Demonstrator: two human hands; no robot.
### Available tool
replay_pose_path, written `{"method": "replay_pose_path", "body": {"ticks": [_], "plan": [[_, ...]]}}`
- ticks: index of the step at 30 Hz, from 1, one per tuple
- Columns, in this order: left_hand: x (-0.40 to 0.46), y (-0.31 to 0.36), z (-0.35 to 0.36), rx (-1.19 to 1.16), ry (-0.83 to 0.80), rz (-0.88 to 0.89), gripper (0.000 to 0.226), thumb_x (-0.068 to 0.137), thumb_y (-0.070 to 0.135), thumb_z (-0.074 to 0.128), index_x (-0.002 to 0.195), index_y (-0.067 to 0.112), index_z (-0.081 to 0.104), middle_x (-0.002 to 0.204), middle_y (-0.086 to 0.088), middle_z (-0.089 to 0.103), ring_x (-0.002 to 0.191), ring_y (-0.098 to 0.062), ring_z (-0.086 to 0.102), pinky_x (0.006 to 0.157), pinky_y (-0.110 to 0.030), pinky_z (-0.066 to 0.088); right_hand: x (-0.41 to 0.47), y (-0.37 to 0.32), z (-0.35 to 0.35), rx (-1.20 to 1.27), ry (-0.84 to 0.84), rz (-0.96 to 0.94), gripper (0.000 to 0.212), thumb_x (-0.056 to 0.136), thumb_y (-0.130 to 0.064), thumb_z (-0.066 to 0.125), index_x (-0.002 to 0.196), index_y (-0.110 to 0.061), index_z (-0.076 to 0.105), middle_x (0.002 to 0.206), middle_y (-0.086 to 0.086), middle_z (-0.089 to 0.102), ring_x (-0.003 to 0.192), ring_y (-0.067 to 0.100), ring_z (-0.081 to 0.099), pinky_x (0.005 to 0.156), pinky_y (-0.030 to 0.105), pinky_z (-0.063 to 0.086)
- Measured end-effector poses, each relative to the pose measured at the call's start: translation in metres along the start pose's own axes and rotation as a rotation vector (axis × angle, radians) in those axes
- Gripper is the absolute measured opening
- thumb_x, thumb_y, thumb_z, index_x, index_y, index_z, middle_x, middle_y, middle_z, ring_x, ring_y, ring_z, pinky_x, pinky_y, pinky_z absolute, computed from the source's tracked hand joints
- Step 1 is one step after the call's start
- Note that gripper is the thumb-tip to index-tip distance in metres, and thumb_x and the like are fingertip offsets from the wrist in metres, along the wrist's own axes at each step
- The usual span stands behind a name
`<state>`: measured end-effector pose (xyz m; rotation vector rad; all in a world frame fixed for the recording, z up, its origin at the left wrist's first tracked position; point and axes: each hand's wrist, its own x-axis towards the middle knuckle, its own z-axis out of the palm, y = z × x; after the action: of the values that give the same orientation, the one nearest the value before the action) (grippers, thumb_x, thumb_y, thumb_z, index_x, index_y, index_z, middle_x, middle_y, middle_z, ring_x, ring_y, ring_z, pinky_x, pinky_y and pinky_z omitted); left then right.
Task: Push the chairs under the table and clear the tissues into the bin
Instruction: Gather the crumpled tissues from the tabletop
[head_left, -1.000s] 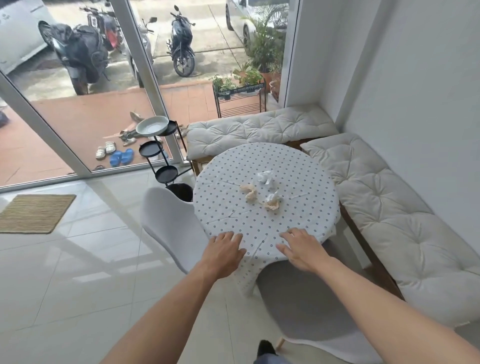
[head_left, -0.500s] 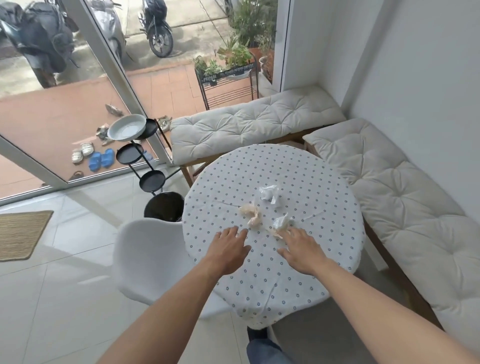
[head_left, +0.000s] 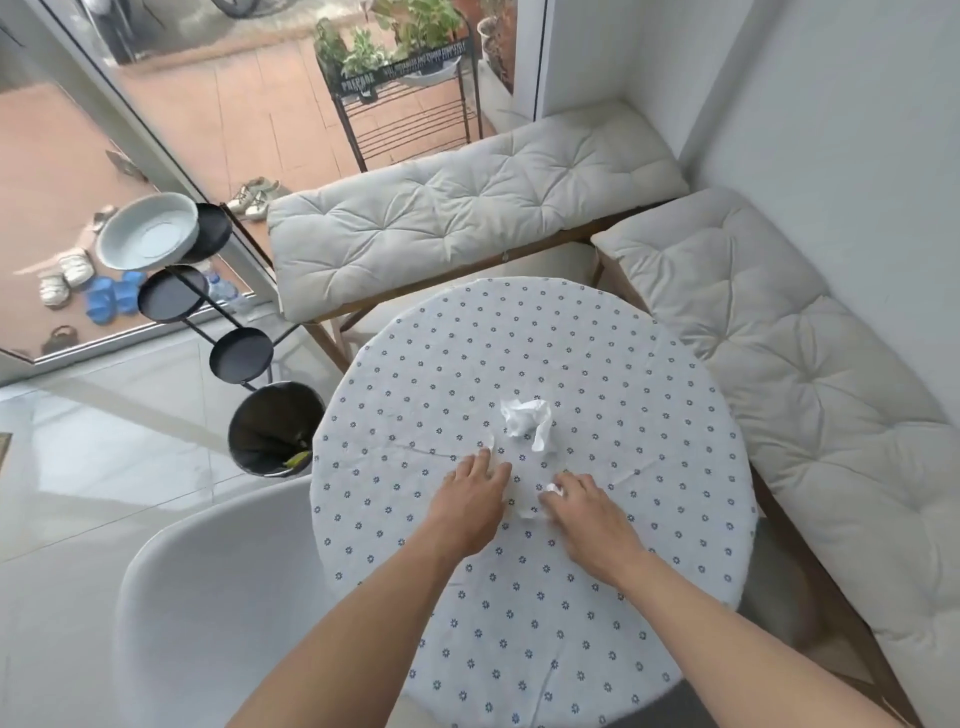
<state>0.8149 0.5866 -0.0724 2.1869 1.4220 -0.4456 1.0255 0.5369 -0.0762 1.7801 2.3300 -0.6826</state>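
Both hands moved forward from the near edge of the counter (head_left: 649, 395); the left hand (head_left: 470, 501) and the right hand (head_left: 592, 512) each covered a tissue.

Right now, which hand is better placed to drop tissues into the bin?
Probably the left hand: the black bin stands off the table's left edge, on that hand's side. The right hand is farther away.

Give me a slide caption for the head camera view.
Both hands gather crumpled tissues on the dotted round table.
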Motion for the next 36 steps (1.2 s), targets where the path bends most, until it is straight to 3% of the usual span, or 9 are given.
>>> {"method": "replay_pose_path", "body": {"ticks": [4, 6, 9, 11, 14, 20, 25, 30, 36], "plan": [[0.001, -0.012, 0.006, -0.041, 0.044, 0.006, 0.032, 0.095, -0.003, 0.054, 0.125, 0.009, 0.054, 0.140, -0.013, 0.045, 0.133, -0.033, 0.042, 0.087, -0.044, 0.057, 0.013, 0.006, -0.017, 0.036, 0.095, -0.034, 0.040, 0.090, 0.003, 0.056, 0.124, -0.018, 0.061, 0.130, 0.005, 0.055, 0.115, 0.025, 0.053, 0.074, 0.032, 0.054], [0.001, -0.018, 0.002, -0.055, 0.058, 0.009, 0.021, 0.093, -0.005, 0.052, 0.108, 0.009, 0.055, 0.120, -0.009, 0.050, 0.117, -0.030, 0.048, 0.075, -0.043, 0.056, 0.022, 0.005, -0.029, 0.064, 0.147, -0.066, 0.037, 0.091, 0.001, 0.057, 0.121, -0.018, 0.062, 0.127, 0.006, 0.057, 0.112, 0.025, 0.055, 0.069, 0.030, 0.054], [0.003, -0.024, -0.008, -0.048, 0.093, 0.020, 0.018, 0.093, -0.009, 0.048, 0.099, 0.006, 0.056, 0.111, -0.010, 0.054, 0.103, -0.027, 0.050, 0.067, -0.039, 0.049, 0.036, -0.001, -0.047, 0.085, 0.209, -0.089, 0.039, 0.091, 0.001, 0.059, 0.125, -0.018, 0.062, 0.125, 0.007, 0.058, 0.111, 0.025, 0.055, 0.062, 0.030, 0.055], [0.005, -0.027, -0.017, -0.042, 0.121, 0.025, 0.019, 0.092, -0.011, 0.047, 0.094, 0.007, 0.053, 0.108, -0.012, 0.056, 0.093, -0.024, 0.046, 0.065, -0.035, 0.040, 0.042, -0.005, -0.056, 0.109, 0.246, -0.083, 0.041, 0.090, 0.002, 0.061, 0.126, -0.018, 0.064, 0.123, 0.007, 0.059, 0.109, 0.025, 0.057, 0.062, 0.025, 0.049], [0.009, -0.027, -0.035, -0.056, 0.142, 0.035, 0.018, 0.089, -0.013, 0.048, 0.090, 0.005, 0.052, 0.105, -0.013, 0.056, 0.094, -0.028, 0.051, 0.068, -0.040, 0.049, 0.044, -0.009, -0.060, 0.145, 0.253, -0.063, 0.043, 0.089, 0.002, 0.063, 0.127, -0.018, 0.064, 0.122, 0.007, 0.060, 0.109, 0.025, 0.057, 0.062, 0.026, 0.049], [0.041, -0.019, -0.071, -0.154, 0.253, 0.078, 0.018, 0.104, 0.002, 0.049, 0.115, 0.007, 0.063, 0.119, -0.014, 0.059, 0.109, -0.032, 0.057, 0.088, -0.042, 0.050, 0.024, 0.003, -0.045, 0.153, 0.251, 0.016, 0.040, 0.091, 0.002, 0.058, 0.126, -0.018, 0.064, 0.129, 0.008, 0.057, 0.115, 0.028, 0.056, 0.066, 0.033, 0.055], [0.068, 0.004, -0.074, -0.018, 0.220, 0.186, 0.028, 0.092, -0.013, 0.049, 0.114, 0.004, 0.056, 0.118, -0.014, 0.053, 0.108, -0.035, 0.054, 0.075, -0.045, 0.056, 0.005, 0.016, -0.028, 0.200, 0.258, 0.097, 0.040, 0.095, -0.001, 0.056, 0.129, -0.021, 0.061, 0.129, 0.006, 0.056, 0.117, 0.025, 0.054, 0.069, 0.040, 0.060], [0.088, 0.020, -0.049, 0.092, 0.163, 0.231, 0.059, 0.089, -0.018, 0.054, 0.139, 0.014, 0.047, 0.154, -0.017, 0.032, 0.125, -0.038, 0.046, 0.074, -0.046, 0.059, -0.009, 0.026, -0.013, 0.248, 0.273, 0.175, 0.037, 0.097, -0.004, 0.057, 0.130, -0.018, 0.063, 0.129, 0.004, 0.056, 0.117, 0.023, 0.054, 0.072, 0.039, 0.059], [0.086, 0.012, -0.032, 0.112, 0.164, 0.277, 0.026, 0.096, -0.010, 0.051, 0.114, 0.005, 0.062, 0.114, -0.012, 0.056, 0.111, -0.030, 0.052, 0.071, -0.042, 0.057, -0.022, 0.024, -0.003, 0.255, 0.265, 0.219, 0.037, 0.098, -0.004, 0.052, 0.132, -0.018, 0.059, 0.128, 0.002, 0.053, 0.115, 0.021, 0.052, 0.070, 0.038, 0.059]]}}
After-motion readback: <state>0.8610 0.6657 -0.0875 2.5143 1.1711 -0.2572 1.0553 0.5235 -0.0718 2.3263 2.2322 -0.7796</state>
